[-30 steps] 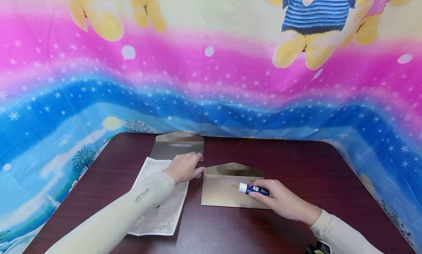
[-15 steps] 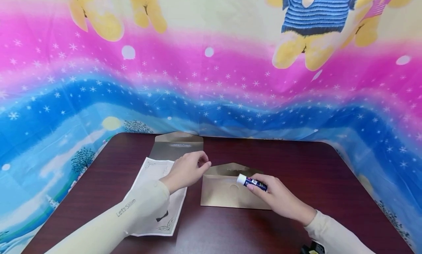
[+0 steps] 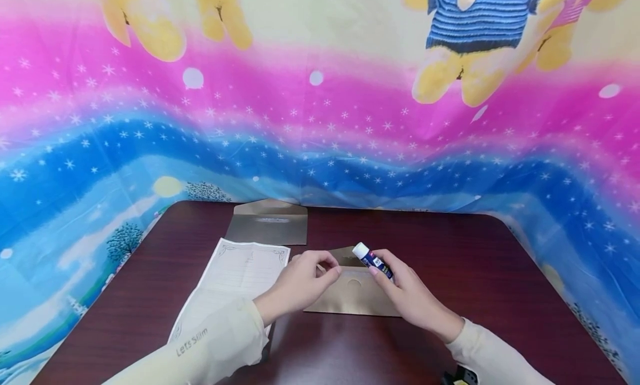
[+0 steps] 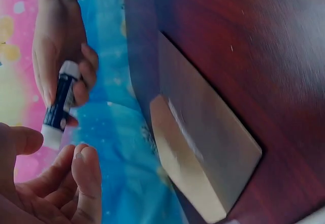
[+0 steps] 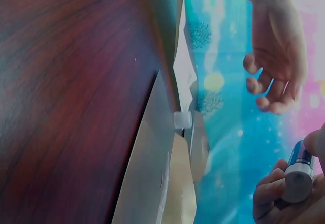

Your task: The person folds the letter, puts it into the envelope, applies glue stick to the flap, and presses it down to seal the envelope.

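In the head view, my right hand [image 3: 422,299] grips a glue stick [image 3: 372,261] with a dark blue label, its white end tilted up and to the left. My left hand [image 3: 302,282] holds nothing; its fingers are loosely bent, just left of the glue stick. Both hands are above a gold envelope [image 3: 345,299], whose flap points away and is partly hidden. The left wrist view has the stick's lower white end near my left fingertips [image 4: 84,170]. A gap between left hand and stick shows in the right wrist view, where a small white cap-like cylinder [image 5: 183,120] stands beyond the envelope.
A bordered letter sheet [image 3: 240,274] lies at the left, partly under my left forearm. Behind it is a second gold envelope [image 3: 267,232] with its flap up. A patterned cloth [image 3: 320,124] hangs behind the dark red table [image 3: 450,246].
My left hand has moved right and nearer, from beside the letter sheet toward the glue stick. My right hand has raised the stick slightly and tilted it more upright.
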Demonstrator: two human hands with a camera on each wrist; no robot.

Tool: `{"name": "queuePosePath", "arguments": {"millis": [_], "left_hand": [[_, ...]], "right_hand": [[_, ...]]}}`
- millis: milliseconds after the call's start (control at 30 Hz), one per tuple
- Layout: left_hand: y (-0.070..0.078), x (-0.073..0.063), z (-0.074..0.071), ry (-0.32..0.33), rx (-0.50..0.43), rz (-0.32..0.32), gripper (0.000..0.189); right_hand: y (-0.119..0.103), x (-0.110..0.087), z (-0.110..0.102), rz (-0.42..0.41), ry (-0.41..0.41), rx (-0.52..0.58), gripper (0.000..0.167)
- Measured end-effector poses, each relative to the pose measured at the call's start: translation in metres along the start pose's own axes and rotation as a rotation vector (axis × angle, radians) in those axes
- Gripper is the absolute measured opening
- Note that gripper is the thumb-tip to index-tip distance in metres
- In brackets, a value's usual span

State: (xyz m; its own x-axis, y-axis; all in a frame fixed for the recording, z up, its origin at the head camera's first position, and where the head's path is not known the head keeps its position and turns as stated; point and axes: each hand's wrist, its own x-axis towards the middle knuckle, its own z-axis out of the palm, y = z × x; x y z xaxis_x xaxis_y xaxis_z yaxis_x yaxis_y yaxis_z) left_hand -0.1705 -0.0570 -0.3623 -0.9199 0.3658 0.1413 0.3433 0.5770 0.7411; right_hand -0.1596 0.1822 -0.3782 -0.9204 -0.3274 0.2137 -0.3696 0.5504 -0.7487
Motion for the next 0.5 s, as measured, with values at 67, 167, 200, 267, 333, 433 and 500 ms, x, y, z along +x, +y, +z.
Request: {"name": "queuePosePath", "arguments": {"millis": [67, 167, 200, 267, 333, 433, 500], "left_hand": [[0.000, -0.001, 0.003, -0.003, -0.053, -0.003, 0.017], [-0.001, -0.001, 0.010, -0.004, -0.149, -0.017, 0.020], [-0.001, -0.001, 0.013, -0.002, -0.189, -0.018, 0.021], [-0.001, 0.000, 0.018, 0.005, -0.268, -0.024, 0.024], [-0.001, 0.001, 0.023, 0.017, -0.359, -0.026, 0.026], [0.001, 0.001, 0.030, 0.034, -0.492, -0.031, 0.028], [0.003, 0.000, 0.033, 0.048, -0.571, -0.046, 0.028]], "right_hand": [[-0.003, 0.000, 0.003, 0.000, -0.006, 0.005, 0.023], [-0.007, -0.001, 0.007, -0.011, -0.010, 0.003, 0.024], [-0.008, -0.001, 0.009, -0.018, -0.011, 0.001, 0.024], [-0.010, -0.002, 0.012, -0.041, -0.009, -0.006, 0.025], [-0.012, -0.002, 0.016, -0.076, -0.002, -0.019, 0.027], [-0.013, -0.002, 0.023, -0.125, 0.022, -0.045, 0.029], [-0.014, -0.002, 0.026, -0.148, 0.038, -0.059, 0.031]]}}
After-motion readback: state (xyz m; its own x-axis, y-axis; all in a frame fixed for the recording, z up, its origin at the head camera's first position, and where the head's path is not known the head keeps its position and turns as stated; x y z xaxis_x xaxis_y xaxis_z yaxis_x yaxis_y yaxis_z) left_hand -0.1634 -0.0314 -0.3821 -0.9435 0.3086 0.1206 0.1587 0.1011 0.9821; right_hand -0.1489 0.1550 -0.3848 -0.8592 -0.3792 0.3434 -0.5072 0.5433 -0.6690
